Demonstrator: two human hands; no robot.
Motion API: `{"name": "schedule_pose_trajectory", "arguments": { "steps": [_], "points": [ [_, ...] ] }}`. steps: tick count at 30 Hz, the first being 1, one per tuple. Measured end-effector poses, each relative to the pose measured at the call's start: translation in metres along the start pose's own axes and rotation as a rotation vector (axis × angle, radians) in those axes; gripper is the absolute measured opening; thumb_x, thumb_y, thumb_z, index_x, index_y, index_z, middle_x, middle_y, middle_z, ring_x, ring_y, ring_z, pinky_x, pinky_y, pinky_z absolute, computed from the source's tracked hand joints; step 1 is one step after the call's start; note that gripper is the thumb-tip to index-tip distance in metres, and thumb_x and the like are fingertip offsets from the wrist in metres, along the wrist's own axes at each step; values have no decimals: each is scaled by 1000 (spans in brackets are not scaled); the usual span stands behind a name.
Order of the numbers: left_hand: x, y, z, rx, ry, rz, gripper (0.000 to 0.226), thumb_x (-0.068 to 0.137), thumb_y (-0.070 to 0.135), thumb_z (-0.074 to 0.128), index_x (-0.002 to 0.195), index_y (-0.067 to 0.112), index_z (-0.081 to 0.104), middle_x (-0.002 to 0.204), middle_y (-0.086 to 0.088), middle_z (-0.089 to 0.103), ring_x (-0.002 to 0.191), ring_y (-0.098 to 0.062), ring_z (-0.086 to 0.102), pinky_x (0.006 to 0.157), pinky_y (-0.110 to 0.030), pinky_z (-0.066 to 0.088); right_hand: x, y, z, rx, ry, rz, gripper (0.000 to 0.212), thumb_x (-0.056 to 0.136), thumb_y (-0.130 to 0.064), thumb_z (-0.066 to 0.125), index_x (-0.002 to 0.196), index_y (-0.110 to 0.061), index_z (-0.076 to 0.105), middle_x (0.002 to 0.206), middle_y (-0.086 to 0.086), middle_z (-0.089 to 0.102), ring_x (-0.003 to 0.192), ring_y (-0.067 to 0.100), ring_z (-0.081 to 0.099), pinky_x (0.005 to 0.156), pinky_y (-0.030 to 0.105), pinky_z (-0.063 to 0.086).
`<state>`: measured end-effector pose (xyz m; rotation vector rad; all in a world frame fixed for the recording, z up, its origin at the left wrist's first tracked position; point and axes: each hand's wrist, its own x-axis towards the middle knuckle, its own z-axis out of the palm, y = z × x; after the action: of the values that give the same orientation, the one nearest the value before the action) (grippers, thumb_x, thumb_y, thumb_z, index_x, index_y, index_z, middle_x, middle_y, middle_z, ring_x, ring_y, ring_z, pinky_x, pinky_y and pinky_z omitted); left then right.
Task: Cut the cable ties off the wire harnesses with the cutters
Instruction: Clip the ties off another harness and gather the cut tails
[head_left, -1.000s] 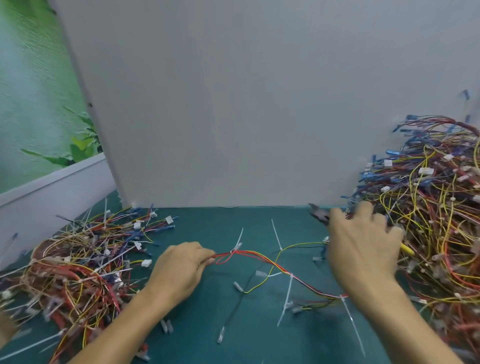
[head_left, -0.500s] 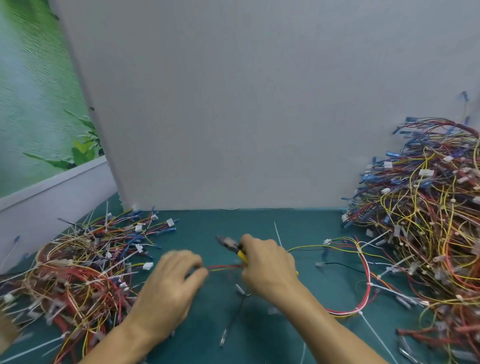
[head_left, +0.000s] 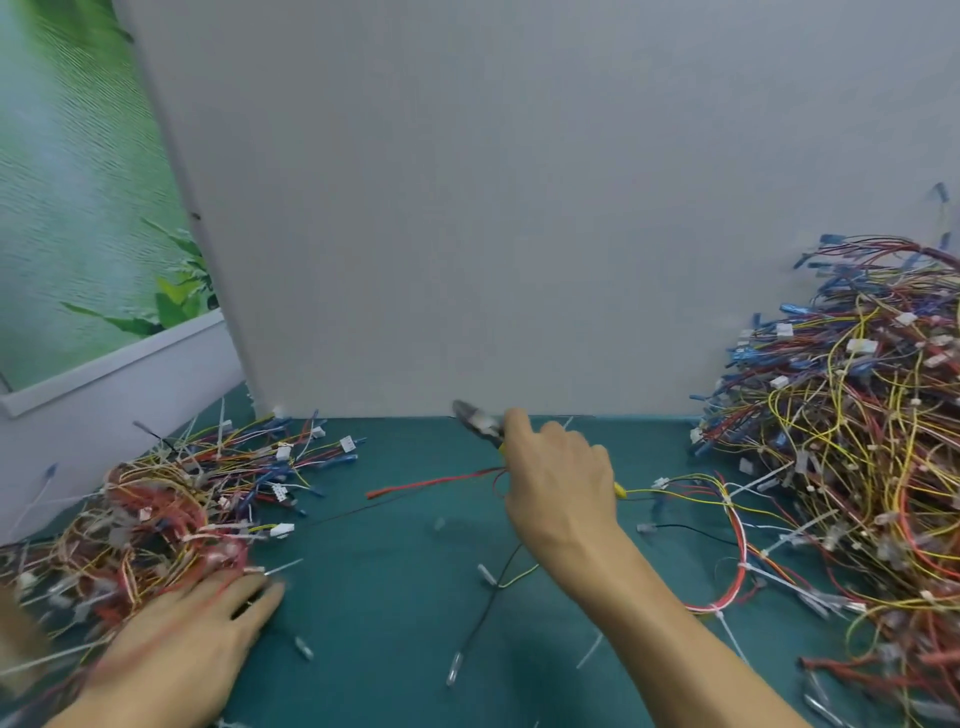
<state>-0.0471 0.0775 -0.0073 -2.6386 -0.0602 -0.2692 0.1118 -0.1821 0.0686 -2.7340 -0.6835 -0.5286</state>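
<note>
My right hand (head_left: 558, 483) is closed around the yellow-handled cutters (head_left: 475, 422), whose metal jaws point up and left near the base of the grey panel. The same hand also pinches a wire harness (head_left: 431, 483), with red wires trailing left and yellow, red and white wires looping right to a white cable tie (head_left: 744, 566). My left hand (head_left: 187, 639) lies blurred at the near edge of the left pile of harnesses (head_left: 156, 519), fingers spread flat on the mat. I cannot see anything held in it.
A big tangled heap of harnesses (head_left: 857, 441) fills the right side. A grey upright panel (head_left: 519, 208) closes off the back of the green mat (head_left: 395, 597). Cut white ties and loose wire pieces (head_left: 488, 603) lie scattered on the mat.
My left hand let go of the red wires and dropped back left to the pile. My right hand moved right and farther away, carrying cutters and harness.
</note>
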Motion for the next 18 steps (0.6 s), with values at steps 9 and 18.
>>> {"name": "schedule_pose_trajectory", "arguments": {
  "steps": [9, 18],
  "points": [
    [-2, -4, -6, 11, -395, -154, 46, 94, 38, 41, 140, 31, 39, 150, 8, 32, 138, -13, 31, 110, -39, 26, 15, 72, -25, 268, 83, 354, 17, 90, -20, 54, 104, -18, 44, 85, 13, 52, 81, 38, 49, 66, 37, 35],
    [89, 89, -75, -1247, -404, -362, 45, 96, 51, 44, 86, 11, 63, 86, -3, 70, 67, -19, 65, 61, -31, 53, -17, 40, 18, 629, -321, 285, 20, 86, -39, 63, 92, -21, 55, 93, 4, 64, 90, 26, 59, 69, 32, 43]
  ]
}}
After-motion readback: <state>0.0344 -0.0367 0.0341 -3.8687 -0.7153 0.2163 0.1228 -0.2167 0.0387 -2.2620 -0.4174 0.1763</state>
